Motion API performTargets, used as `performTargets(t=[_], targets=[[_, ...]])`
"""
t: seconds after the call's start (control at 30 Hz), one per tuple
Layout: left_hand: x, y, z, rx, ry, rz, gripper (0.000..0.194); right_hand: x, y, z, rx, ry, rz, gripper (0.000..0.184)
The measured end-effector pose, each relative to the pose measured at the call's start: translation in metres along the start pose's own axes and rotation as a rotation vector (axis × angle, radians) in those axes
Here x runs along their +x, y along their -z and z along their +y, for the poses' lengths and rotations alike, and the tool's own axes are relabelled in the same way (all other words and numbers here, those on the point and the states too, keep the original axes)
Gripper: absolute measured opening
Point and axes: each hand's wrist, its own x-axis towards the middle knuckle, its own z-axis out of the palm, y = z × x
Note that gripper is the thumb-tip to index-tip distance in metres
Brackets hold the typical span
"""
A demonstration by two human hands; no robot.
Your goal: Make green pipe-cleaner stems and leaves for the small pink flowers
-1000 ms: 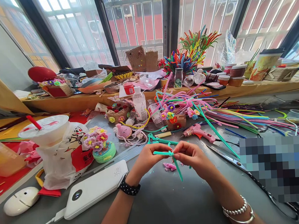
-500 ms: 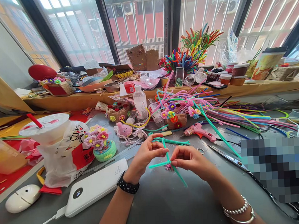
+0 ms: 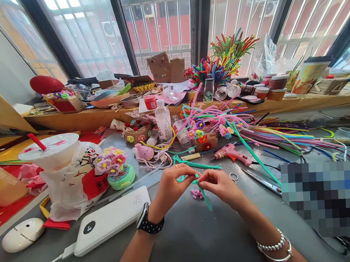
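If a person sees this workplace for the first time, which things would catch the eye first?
Probably the bright bunch of fuzzy stems before the window, right of centre. Next come colourful strands across the right of the table, beyond the pink glue gun. In the middle, the left hand and right hand pinch a green fuzzy piece.

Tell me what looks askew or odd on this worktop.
The tilted bottle looks askew, leaning over beside an upright bottle. Also odd: at right, a pixelated patch hides part of the scissors.
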Motion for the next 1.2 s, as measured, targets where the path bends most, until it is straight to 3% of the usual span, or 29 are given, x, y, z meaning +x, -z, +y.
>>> performTargets(t=[0.07,0.17,0.33,0.6,0.8,0.9,1.2], targets=[[-0.002,-0.003,0.002,0.034,-0.097,-0.003,0.014,0.001,0.001,0.002,-0.025,0.016,0.072,0.011],[-0.003,-0.005,0.002,0.075,-0.122,0.007,0.014,0.002,0.004,0.005,-0.031,0.027,0.183,0.014],[-0.002,-0.006,0.000,-0.055,0.022,-0.096,0.017,0.003,0.007,0.007,-0.005,0.056,0.318,0.016],[-0.002,-0.003,0.007,-0.298,0.168,-0.343,0.024,0.001,0.008,0.004,0.037,0.105,0.390,0.018],[0.003,-0.006,-0.004,-0.418,0.373,-0.132,0.020,-0.001,0.006,0.001,-0.123,0.165,0.376,0.015],[0.004,-0.005,-0.009,-0.477,0.459,-0.160,0.025,-0.003,0.003,-0.001,-0.278,0.225,0.405,0.013],[0.004,-0.007,-0.007,-0.425,0.496,-0.224,0.022,-0.005,-0.002,0.002,-0.506,0.360,0.346,0.011]])
